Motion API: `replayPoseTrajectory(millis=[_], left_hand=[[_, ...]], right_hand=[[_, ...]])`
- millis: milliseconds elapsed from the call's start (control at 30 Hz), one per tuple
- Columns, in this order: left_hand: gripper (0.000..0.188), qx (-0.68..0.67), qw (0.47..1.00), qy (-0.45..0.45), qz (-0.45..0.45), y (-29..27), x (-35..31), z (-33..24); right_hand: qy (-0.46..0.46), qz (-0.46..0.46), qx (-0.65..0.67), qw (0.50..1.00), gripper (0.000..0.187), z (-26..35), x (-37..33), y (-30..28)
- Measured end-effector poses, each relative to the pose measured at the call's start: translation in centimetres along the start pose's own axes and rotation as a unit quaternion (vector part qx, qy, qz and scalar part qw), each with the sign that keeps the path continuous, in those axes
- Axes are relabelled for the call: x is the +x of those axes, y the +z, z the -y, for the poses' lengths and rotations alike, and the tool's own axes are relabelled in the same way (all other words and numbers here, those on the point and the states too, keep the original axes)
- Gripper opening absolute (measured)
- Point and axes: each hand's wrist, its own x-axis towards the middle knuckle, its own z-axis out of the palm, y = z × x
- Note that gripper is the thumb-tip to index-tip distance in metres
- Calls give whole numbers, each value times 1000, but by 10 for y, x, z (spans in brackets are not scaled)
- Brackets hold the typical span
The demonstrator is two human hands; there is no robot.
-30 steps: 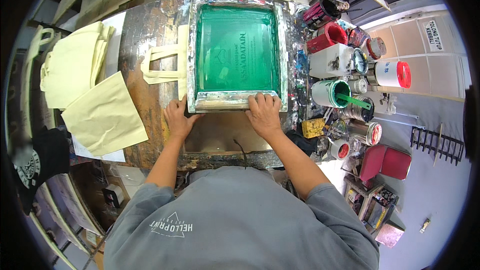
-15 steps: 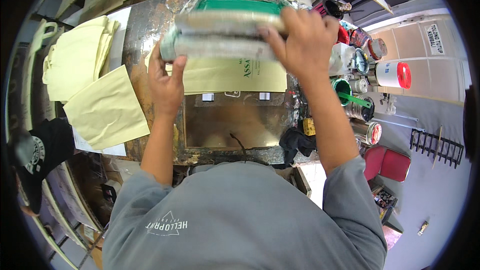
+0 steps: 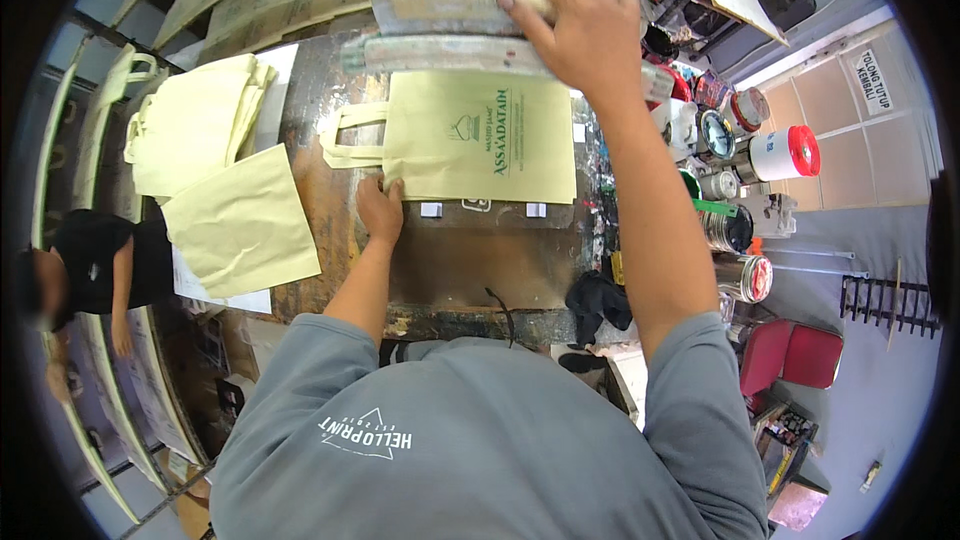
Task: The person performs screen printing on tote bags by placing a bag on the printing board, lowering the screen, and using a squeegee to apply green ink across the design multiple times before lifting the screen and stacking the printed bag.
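Note:
A pale yellow tote bag (image 3: 430,155) with a dark green print lies flat on the work table, its handle loop (image 3: 350,136) pointing left. My left hand (image 3: 381,210) is at the bag's near left corner, thumb and fingers closed on its edge. Beyond the bag a screen printing frame (image 3: 450,54) is tilted up, blurred by motion and seen nearly edge-on. My right hand (image 3: 590,35) grips the raised frame near its upper right part, thumb toward me. A beige bar (image 3: 450,5) runs along there too; whether it is a squeegee I cannot tell.
Yellow bags are stacked (image 3: 195,125) at the left, with a single bag (image 3: 245,225) nearer me. Paint cans (image 3: 730,230) and jars line the right edge beside a black cloth (image 3: 598,305). Printed bags (image 3: 300,0) lie on far racks. A person (image 3: 110,260) stands at left.
The frame has gone farther away and tilted up, uncovering the printed bag. My left hand has let go of the frame and come down to the bag's corner. My right hand stays on the frame.

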Motion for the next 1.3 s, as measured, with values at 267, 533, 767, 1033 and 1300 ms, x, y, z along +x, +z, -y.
replayPoseTrajectory(millis=[267, 533, 767, 1033, 1300], left_hand=[[21, -131, 988, 67, -38, -69, 69, -97], [16, -274, 950, -118, -95, -211, 1, 71], [43, 22, 917, -335, -217, -317, -32, 155], [107, 81, 915, 336, 207, 3, -60, -124], [105, 58, 902, 336, 265, 55, -81, -155]], right_hand=[[3, 22, -24, 999, 61, -17, 19, 8], [22, 26, -7, 999, 61, -11, 4, 8], [-13, -15, -5, 1000, 62, -11, 12, 7], [40, 61, 19, 997, 64, -14, 47, -2], [60, 98, 17, 993, 65, -21, 44, -2]])
